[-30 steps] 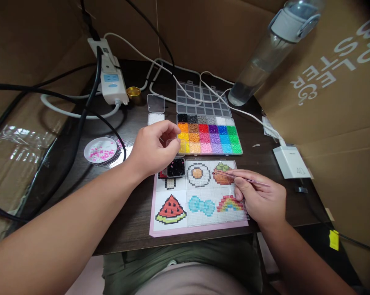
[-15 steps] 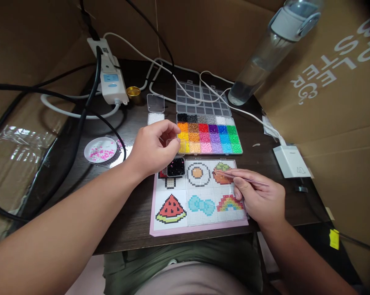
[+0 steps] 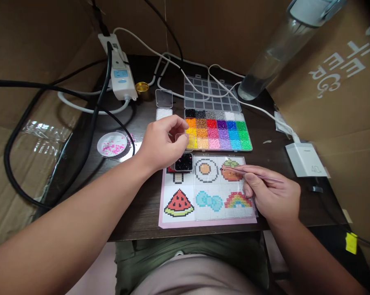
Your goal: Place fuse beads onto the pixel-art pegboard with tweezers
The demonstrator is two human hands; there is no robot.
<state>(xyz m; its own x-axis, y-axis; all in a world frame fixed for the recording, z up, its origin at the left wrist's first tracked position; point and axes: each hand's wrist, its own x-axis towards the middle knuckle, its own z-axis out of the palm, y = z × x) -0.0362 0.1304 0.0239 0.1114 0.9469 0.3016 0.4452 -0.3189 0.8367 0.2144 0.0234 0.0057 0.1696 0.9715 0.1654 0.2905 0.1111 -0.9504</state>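
My right hand point(image 3: 272, 192) grips pink metal tweezers point(image 3: 260, 173). Their tips point left, over the strawberry picture on the clear pegboard point(image 3: 208, 185), which lies on a sheet of pixel patterns point(image 3: 170, 194). A small clear box of black beads point(image 3: 183, 162) stands at the sheet's upper left, its transparent lid raised. By that lid my left hand point(image 3: 165, 141) is loosely curved, thumb and forefinger apart; whether it touches the lid is unclear. Just behind lies an open compartment case of coloured beads point(image 3: 222, 124). A similar small box holds white beads point(image 3: 164, 114).
To the left, a white dish point(image 3: 112, 144) of pink and white beads rests by a perforated sheet. A power strip point(image 3: 120, 69), cables and a gold tin point(image 3: 142, 91) are behind. A water bottle point(image 3: 266, 61) and white charger point(image 3: 307, 159) stand right; cardboard walls surround the desk.
The view has shifted, so everything appears farther right and slightly higher. Both hands keep nearly the same places over the beads and board, with the tweezers still held at the strawberry picture.
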